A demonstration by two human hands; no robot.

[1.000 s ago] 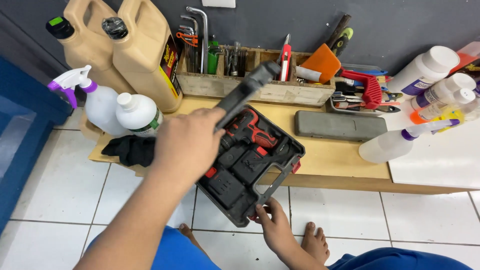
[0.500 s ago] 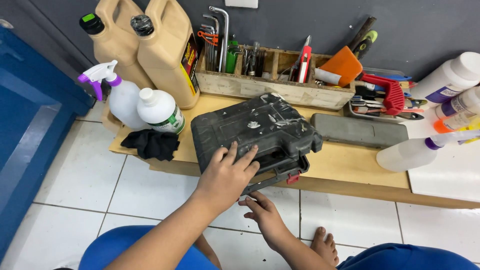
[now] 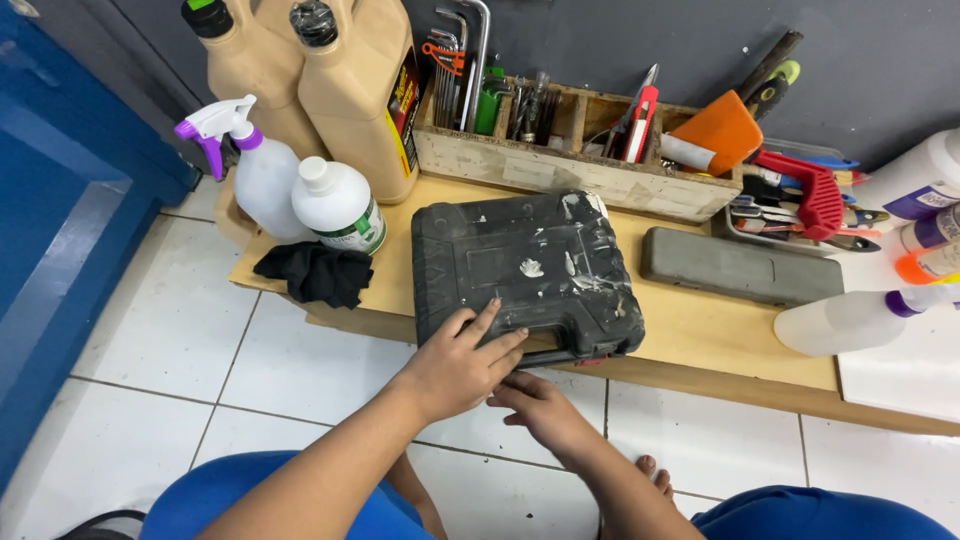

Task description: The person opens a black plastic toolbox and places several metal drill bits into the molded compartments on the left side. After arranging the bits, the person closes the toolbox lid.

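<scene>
While the black tool case lies closed on the low wooden board (paint-flecked lid up), the left hand presses spread fingers flat on its front edge, and the right hand touches the underside, fingers loosely extended, holding nothing.

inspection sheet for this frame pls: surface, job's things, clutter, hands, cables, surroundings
Surface: low wooden board on a white tiled floor, worn but bare in places.
Job's things: black tool case, lid shut, paint-flecked, lying flat at the board's front edge.
Clutter: two tan jugs, spray bottle, white bottle, black rag, wooden tool tray, grey block, red-handled tools, squeeze bottles.
Hands: left hand flat on the case's front; right hand at its front edge, under the latch side.
Cables: nothing seen.
Surroundings: dark wall, blue cabinet on the left, bare foot.
</scene>
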